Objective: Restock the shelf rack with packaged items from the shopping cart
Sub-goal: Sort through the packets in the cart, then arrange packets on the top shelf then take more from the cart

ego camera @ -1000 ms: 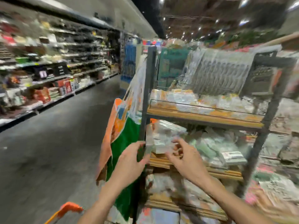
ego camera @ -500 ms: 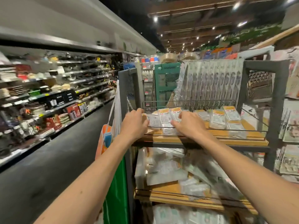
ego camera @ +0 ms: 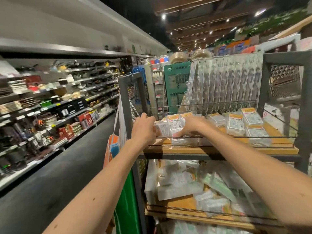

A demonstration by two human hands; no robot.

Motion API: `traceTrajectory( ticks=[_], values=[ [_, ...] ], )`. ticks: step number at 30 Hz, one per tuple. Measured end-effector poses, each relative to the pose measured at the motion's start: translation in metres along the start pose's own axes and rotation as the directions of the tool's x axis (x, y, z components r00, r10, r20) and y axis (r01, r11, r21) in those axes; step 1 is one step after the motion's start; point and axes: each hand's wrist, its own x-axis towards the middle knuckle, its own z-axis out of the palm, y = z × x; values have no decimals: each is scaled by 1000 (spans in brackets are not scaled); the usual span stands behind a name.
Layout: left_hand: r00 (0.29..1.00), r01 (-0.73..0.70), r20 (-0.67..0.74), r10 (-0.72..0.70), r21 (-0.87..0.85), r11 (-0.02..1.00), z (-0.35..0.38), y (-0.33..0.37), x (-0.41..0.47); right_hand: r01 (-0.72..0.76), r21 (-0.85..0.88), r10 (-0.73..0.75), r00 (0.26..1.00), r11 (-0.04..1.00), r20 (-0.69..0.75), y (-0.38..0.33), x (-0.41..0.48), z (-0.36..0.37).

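both hands reach over the front wire rail [ego camera: 244,137] of the shelf rack [ego camera: 124,98], and the small stack of orange-labelled packets [ego camera: 174,123] sits on the top wooden shelf just behind that rail, between them. the left hand [ego camera: 146,128] is at the stack's left edge, just behind the rail, fingers curled and apparently pinching the outermost packet. the right hand [ego camera: 192,127] lies palm down on the stack's right side, fingers stretched onto the packets rather than wrapped round them (its fingertips are hidden, so a light pinch can't be ruled out). the packets seem to lie with their long axis running away from the rail toward the back of the shelf, labels up. the relation that matters is that the stack lies directly between the two hands, about equally near to each, while the next row of packets [ego camera: 235,124] lies further right behind the same rail. so the coming move is probably squaring the stack up behind the rail before letting go. the shopping cart is out of view.
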Motion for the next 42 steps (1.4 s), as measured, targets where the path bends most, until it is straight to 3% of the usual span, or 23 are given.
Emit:
traceTrajectory(
  ticks=[6,10,14,19,23,26,28,32,34,36,40,42],
  values=[
    [983,-133,-156,101,-211,968,-2,0,-14,107,234,-31,951,966,-308,0,-19,-1],
    [928,-266,-332,166,-281,922,-24,-2,-35,276,360,-25,823,891,-567,4,-46,-6],
    [906,-289,-392,161,-295,911,-48,-23,-80,486,388,-98,713,783,-694,-1,-87,6],
    [958,-67,-285,-38,-350,934,-37,-83,-171,624,461,-353,760,632,-546,-43,-113,82],
    [926,288,-121,-358,-389,875,3,-137,-288,583,569,-530,800,580,-281,-94,-141,192],
    [803,556,28,-596,-394,732,35,-165,-384,604,603,-682,719,521,-131,-125,-182,280],
    [681,703,123,-722,-386,597,55,-183,-447,558,647,-757,652,520,46,-145,-215,335],
    [418,899,289,-861,-269,346,94,-207,-556,563,626,-837,438,540,329,-187,-277,425],
    [317,944,360,-878,-211,254,113,-207,-588,549,572,-790,350,609,504,-195,-300,456],
    [163,983,455,-875,-147,107,136,-215,-639,541,509,-710,264,670,653,-210,-333,504],
    [-72,985,558,-827,-91,-148,173,-219,-702,548,355,-532,202,757,822,-215,-369,556],
    [-152,970,594,-790,-62,-233,186,-221,-727,568,288,-465,194,771,864,-215,-383,578]
  ],
)
